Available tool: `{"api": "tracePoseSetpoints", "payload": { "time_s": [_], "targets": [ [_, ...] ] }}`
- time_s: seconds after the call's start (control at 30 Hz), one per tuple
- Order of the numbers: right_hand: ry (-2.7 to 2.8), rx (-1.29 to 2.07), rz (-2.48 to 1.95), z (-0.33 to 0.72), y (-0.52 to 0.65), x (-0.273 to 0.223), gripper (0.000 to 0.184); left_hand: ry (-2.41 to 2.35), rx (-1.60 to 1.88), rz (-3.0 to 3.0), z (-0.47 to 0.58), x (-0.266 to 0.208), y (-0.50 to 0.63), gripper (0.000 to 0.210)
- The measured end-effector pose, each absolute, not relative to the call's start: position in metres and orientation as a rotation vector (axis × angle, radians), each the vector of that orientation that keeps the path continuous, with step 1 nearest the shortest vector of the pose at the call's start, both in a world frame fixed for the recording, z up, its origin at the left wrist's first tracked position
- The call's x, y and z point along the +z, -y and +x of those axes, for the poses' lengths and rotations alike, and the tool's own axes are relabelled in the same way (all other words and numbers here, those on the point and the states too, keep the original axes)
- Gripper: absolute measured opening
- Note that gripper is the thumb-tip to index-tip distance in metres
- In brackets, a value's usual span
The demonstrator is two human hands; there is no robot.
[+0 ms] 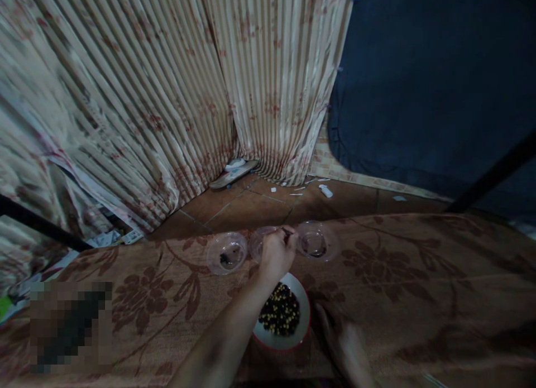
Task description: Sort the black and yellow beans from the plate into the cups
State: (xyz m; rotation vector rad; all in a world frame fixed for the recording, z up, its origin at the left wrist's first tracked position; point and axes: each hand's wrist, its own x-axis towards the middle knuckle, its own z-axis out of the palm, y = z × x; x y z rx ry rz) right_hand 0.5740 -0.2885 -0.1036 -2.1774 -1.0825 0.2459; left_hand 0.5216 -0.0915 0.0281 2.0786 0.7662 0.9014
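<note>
A white bowl [302, 298] with a red rim holds a mix of dark beans and yellow kernels [280, 312]. Beyond it stand three clear plastic cups in a row. The left cup [228, 254] has a few dark pieces at its bottom. My left hand [278, 251] reaches across the bowl and partly covers the middle cup [256, 244]. Its fingers are pinched together; what they hold is too small to name. The right cup [317, 242] is just beside those fingertips, with something dark low inside. My right hand [341, 335] rests beside the bowl, blurred, fingers stretched forward.
A brown flowered cloth [167, 304] covers the surface under the bowl and cups. Behind it lies a tiled floor [234, 206] with scraps and a white bottle-like item [325, 191]. Striped curtains [268, 86] hang at the back, beside a dark blue panel [431, 86].
</note>
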Motion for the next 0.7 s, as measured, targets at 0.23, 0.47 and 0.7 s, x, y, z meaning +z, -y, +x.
{"api": "tracePoseSetpoints", "payload": {
  "time_s": [0.23, 0.47, 0.7],
  "targets": [
    [1.087, 0.253, -2.163, 0.572, 0.288, -0.101, 0.039, -0.741, 0.816, 2.13, 0.549, 0.02, 0.087, 0.014],
    [1.08, 0.249, -2.153, 0.573, 0.289, -0.1, 0.041, -0.751, 0.845, 1.93, 0.482, 0.024, 0.09, 0.015],
    [1.077, 0.258, -2.194, 0.574, 0.291, -0.103, 0.043, -0.966, 0.656, 1.736, 0.405, 0.013, 0.112, 0.019]
  ]
}}
